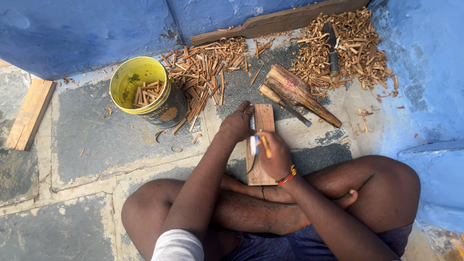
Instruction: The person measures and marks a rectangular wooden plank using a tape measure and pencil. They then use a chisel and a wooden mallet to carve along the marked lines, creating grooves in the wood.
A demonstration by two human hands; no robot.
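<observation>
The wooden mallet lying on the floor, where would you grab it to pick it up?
Grab the wooden mallet by its thinner handle end at the lower right, coming down from above. The thick head points up-left toward the shavings, and a chisel lies close along its left side, so that end is freer.

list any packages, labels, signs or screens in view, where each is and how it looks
Paint bucket: on the stone floor left of the wood strip pile, round, yellow inside, dark outer wall, holding some strips.
Label on the bucket: on its dark side wall, with a yellow flower-like mark and pale lettering.
</observation>
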